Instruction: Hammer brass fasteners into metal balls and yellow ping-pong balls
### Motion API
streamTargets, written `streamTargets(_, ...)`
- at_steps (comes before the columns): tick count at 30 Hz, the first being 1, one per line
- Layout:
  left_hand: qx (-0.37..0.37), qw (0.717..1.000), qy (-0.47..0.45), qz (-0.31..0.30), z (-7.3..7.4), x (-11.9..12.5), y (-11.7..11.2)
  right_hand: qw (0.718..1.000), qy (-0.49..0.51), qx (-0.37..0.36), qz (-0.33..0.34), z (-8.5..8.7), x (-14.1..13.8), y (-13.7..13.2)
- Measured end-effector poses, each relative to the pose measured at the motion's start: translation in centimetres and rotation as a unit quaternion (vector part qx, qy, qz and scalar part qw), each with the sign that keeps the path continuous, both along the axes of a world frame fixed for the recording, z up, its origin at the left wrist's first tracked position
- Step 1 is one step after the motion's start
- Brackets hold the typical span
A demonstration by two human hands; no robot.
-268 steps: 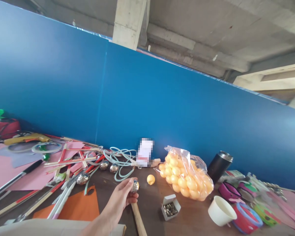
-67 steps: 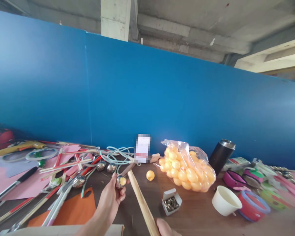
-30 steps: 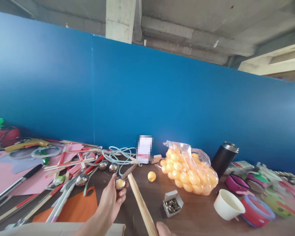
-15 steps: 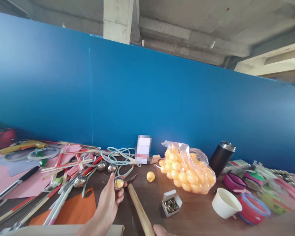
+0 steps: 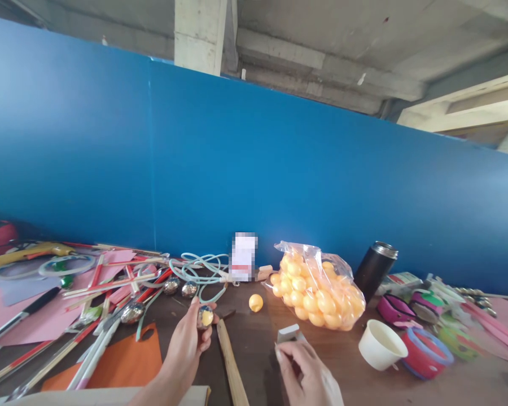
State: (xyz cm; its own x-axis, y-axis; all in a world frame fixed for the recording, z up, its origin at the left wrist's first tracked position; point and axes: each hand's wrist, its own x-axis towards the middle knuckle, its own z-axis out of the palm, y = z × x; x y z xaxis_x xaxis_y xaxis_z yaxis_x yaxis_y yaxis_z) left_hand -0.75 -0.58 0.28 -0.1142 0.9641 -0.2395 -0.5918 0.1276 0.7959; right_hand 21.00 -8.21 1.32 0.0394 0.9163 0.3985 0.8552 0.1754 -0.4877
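Note:
My left hand (image 5: 188, 341) is closed around a small ball covered in shiny tacks (image 5: 205, 317), its bare yellow patch facing up. Over the small white box (image 5: 288, 334) my right hand (image 5: 302, 363) is bent, fingers drawn together at the opening. The fingertips and whatever they pinch are hidden, and the hand covers the box's metal tacks. Between both hands lies a hammer with a wooden handle (image 5: 231, 363), touched by neither. A plain orange ball (image 5: 256, 303) rests beyond the hammer.
A clear bag of orange balls (image 5: 317, 293) sits behind the box. To the right stand a black flask (image 5: 375, 270) and a paper cup (image 5: 382, 345). Tack-covered balls (image 5: 132, 313), sticks, cords and orange paper (image 5: 118, 361) crowd the left. A blue partition (image 5: 237, 158) runs behind.
My right hand has let go of the hammer handle and moved right and forward onto the tack box. The left hand still holds the ball in nearly the same place.

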Motion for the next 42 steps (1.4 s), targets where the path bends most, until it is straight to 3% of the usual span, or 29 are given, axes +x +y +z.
streamTargets(5, 0.012, 1.0, 0.022, -0.01, 0.1, 0.1, 0.1, 0.991, -0.075, -0.06, -0.088, 0.9, 1.5, 1.0)
streamTargets(11, 0.003, 1.0, 0.021, -0.017, 0.0, 0.2, 0.1, 0.984, -0.089, -0.123, -0.097, 1.3, 1.5, 1.4)
streamTargets(19, 0.003, 0.999, 0.028, -0.021, 0.2, 0.2, -0.1, 0.986, -0.082, -0.096, -0.108, 0.0, 1.9, 2.1)
streamTargets(26, 0.005, 0.999, 0.031, -0.024, 0.8, 0.3, -0.4, 0.986, -0.102, -0.092, -0.097, 1.3, 0.7, 1.9)
streamTargets(31, 0.002, 0.999, 0.027, -0.025, 0.9, 0.3, -0.5, 0.985, -0.115, -0.07, -0.105, 1.1, 0.4, 2.0)
streamTargets(36, 0.005, 1.0, 0.018, -0.024, 0.9, 0.3, -0.5, 0.993, -0.046, -0.034, -0.1, 0.9, 1.1, 1.9)
streamTargets(42, -0.009, 0.998, -0.026, -0.055, 2.0, 0.5, -0.6, 0.982, 0.18, -0.012, -0.058, 1.2, 0.8, 1.1)
